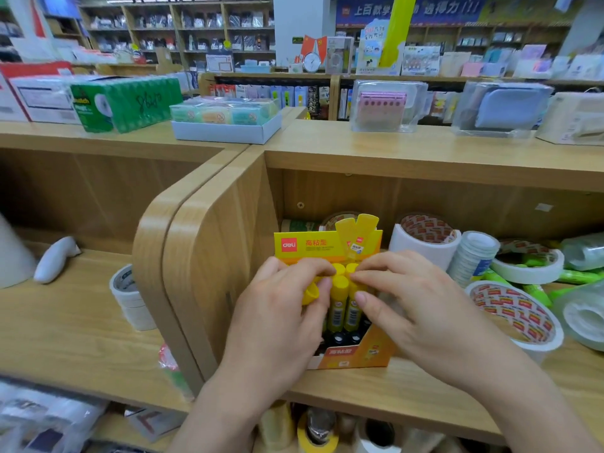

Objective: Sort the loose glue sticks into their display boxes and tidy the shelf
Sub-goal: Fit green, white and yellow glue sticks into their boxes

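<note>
A yellow-orange glue stick display box [351, 354] stands at the left end of the wooden shelf [408, 390], its header card [307, 248] upright behind. Several yellow-capped glue sticks [340, 305] stand inside it. My left hand [281, 308] holds yellow-capped sticks at the box's left side, fingers curled round them. From the other side my right hand [408, 302] reaches over the box, its fingertips pinching the caps of the standing sticks. Both hands hide much of the box's inside.
Rolls of tape [425, 237] stand right of the box, with a large red-printed roll [516, 315] and green items [536, 292] further right. A curved wooden divider [196, 273] borders the box on the left. More tape rolls [130, 299] sit beyond it. Boxes line the countertop above.
</note>
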Demonstrator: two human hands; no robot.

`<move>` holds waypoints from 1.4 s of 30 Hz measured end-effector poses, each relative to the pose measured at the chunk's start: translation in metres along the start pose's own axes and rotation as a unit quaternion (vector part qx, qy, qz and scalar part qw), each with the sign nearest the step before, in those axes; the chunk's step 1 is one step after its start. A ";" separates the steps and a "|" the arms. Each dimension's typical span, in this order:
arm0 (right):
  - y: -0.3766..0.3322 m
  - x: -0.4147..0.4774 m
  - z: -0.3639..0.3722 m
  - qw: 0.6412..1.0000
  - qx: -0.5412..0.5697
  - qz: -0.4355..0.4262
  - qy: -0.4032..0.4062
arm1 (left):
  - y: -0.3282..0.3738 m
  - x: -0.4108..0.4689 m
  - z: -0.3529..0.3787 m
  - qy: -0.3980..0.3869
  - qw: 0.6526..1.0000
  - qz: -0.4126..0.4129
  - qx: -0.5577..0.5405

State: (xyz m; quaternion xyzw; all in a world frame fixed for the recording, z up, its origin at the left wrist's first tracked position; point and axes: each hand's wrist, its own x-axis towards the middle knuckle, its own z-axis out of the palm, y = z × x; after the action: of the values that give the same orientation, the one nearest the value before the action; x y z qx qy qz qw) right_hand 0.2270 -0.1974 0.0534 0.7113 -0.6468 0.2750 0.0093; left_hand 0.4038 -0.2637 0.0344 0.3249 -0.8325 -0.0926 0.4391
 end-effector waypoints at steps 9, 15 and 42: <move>-0.055 -0.012 0.001 0.974 0.219 0.017 0.054 | 0.035 0.008 -0.020 0.044 0.699 -0.261 -0.664; -0.063 -0.017 0.010 0.948 0.311 0.035 0.065 | 0.038 0.005 -0.021 0.041 0.698 -0.248 -0.671; -0.006 -0.014 -0.027 0.906 0.293 0.100 0.290 | -0.002 -0.005 0.017 -0.074 0.985 0.095 0.121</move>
State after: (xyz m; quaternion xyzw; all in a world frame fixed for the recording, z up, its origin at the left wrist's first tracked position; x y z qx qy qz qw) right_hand 0.2224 -0.1739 0.0727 0.5023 -0.5738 0.6456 -0.0405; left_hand 0.3931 -0.2640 0.0200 0.2874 -0.8947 0.0273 0.3407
